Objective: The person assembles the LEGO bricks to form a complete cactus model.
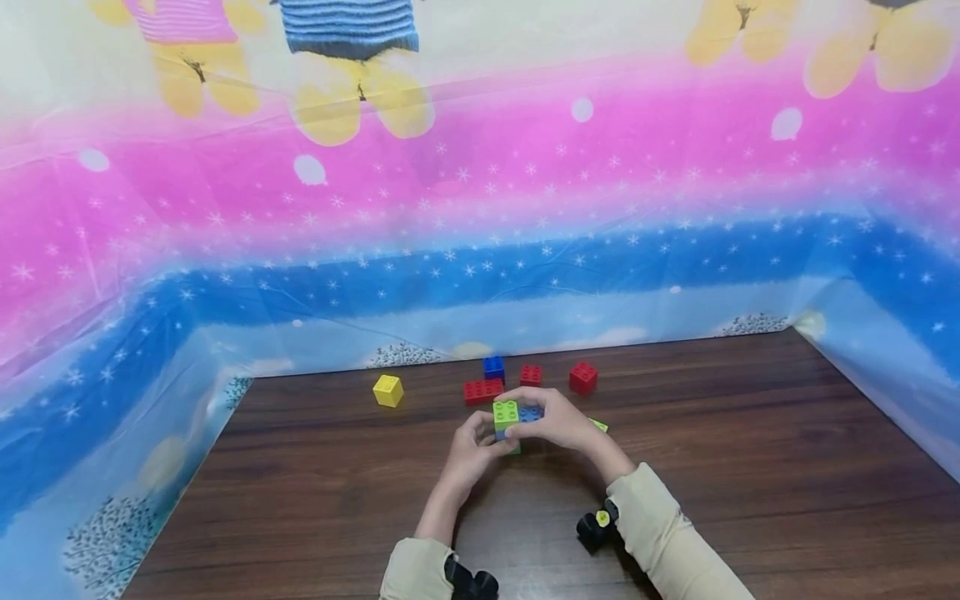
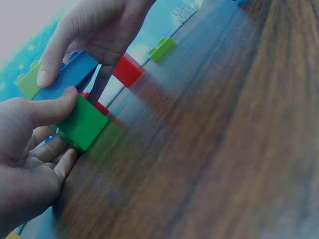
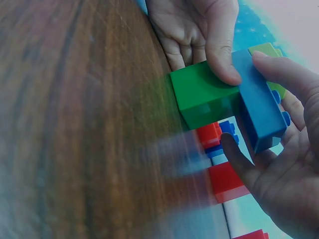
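Observation:
A small stack of toy building blocks stands between my two hands at the middle of the table. Its bottom is a dark green block (image 2: 83,123), low on the tabletop. Across that lies a longer blue brick (image 3: 260,102), jutting out toward the right. One end of the blue brick carries a light green brick (image 1: 506,412). My left hand (image 1: 468,454) grips the dark green block, thumb on its near face up by the blue brick. My right hand (image 1: 558,421) pinches the blue brick, with its thumb on the near side beside the light green brick and its fingers behind.
Behind the stack are a long red brick (image 1: 482,392), a blue brick (image 1: 492,367) and two smaller red bricks (image 1: 530,376). A yellow block (image 1: 387,391) sits farther left. Another light green brick (image 2: 162,50) lies beyond my right wrist. A printed curtain (image 1: 525,292) borders the table.

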Motion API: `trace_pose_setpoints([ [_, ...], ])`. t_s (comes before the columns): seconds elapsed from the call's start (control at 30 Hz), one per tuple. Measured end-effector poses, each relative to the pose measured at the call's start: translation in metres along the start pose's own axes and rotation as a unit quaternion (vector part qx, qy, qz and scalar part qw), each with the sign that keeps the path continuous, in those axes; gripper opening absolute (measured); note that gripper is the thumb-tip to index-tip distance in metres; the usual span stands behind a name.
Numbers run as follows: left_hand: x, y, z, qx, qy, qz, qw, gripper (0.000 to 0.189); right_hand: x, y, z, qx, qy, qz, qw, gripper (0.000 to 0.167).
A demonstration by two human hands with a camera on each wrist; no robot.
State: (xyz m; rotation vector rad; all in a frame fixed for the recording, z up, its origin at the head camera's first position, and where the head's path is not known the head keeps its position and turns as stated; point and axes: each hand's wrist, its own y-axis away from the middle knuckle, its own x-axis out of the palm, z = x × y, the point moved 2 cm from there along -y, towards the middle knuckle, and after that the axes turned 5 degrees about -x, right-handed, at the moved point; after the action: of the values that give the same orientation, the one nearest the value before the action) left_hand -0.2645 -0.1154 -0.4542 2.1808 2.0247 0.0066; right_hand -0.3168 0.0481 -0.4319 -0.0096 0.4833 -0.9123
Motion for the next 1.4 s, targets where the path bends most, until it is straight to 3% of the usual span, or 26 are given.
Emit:
trace_pose_setpoints([
  [0.5,0.000,0.000,0.001,0.005,0.017,0.002,0.9998,0.036,0.000,0.001,0.011,0.017,-0.014,0.003,0.9997,0.049],
  [1.03,0.000,0.001,0.001,0.012,-0.002,-0.004,0.9999,0.037,-0.006,0.003,0.008,0.029,-0.024,0.004,0.9993,0.049],
  [1.27,-0.001,0.000,0.003,0.004,-0.014,-0.012,0.9998,0.040,-0.023,0.006,0.009,0.039,-0.034,-0.031,0.9982,0.047],
  [1.4,-0.002,-0.001,0.005,-0.004,-0.017,-0.016,0.9997,0.041,-0.038,0.009,0.008,0.035,-0.009,-0.054,0.9979,0.048],
])
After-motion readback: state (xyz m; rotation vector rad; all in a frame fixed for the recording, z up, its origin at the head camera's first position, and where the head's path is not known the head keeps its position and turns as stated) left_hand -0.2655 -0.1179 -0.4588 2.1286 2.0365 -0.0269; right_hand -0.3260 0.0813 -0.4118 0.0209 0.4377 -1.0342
